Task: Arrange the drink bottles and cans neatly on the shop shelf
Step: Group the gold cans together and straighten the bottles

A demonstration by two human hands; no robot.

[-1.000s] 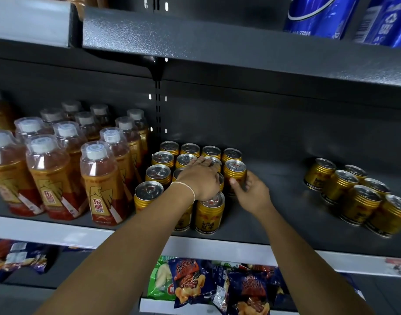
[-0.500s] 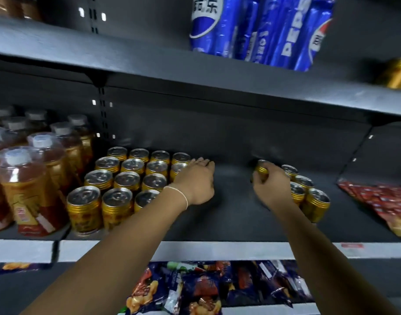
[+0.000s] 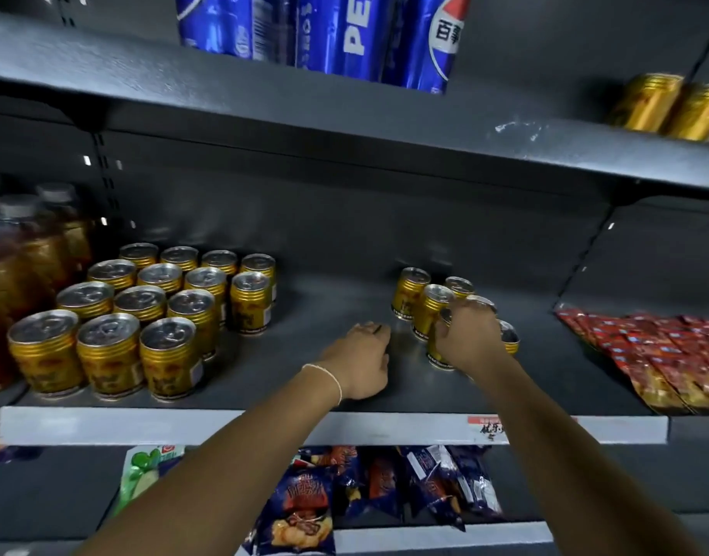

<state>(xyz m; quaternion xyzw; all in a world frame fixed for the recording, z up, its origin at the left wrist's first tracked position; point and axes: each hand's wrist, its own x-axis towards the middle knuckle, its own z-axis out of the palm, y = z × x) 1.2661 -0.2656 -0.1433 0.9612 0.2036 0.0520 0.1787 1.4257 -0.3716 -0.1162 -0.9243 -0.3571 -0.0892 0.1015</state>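
Middle shelf (image 3: 304,298), dark grey metal w/ a pale front rail. On its left part stands a tidy block of gold cans (image 3: 144,311), silver lids up, in rows running front to back; all upright and packed close. Left of the block, amber drink bottles (image 3: 27,250) w/ white caps, partly cut off by the frame edge.

Right of centre on the same shelf, well apart from the block, is a small cluster of gold cans (image 3: 415,292), upright, standing in a loose diagonal line. The right hand (image 3: 469,339) is curled over the top of the front can (image 3: 439,355) in that cluster, fingers wrapped round its upper half (can base looks to be on the shelf, though I can't be sure). One more can behind the hand is mostly hidden.

The left hand (image 3: 360,357) lies palm-down on bare shelf between block and cluster, just beside the cluster, fingers loosely bent, holding nothing. A thin pale band sits at its wrist.

Far right of the shelf: flat red packets (image 3: 662,347) laid in a fan. Shelf above carries blue Pepsi cans (image 3: 344,30) and, at the right, two more gold cans (image 3: 666,104). Below, snack bags (image 3: 304,511) in blue and orange, plus a green one.
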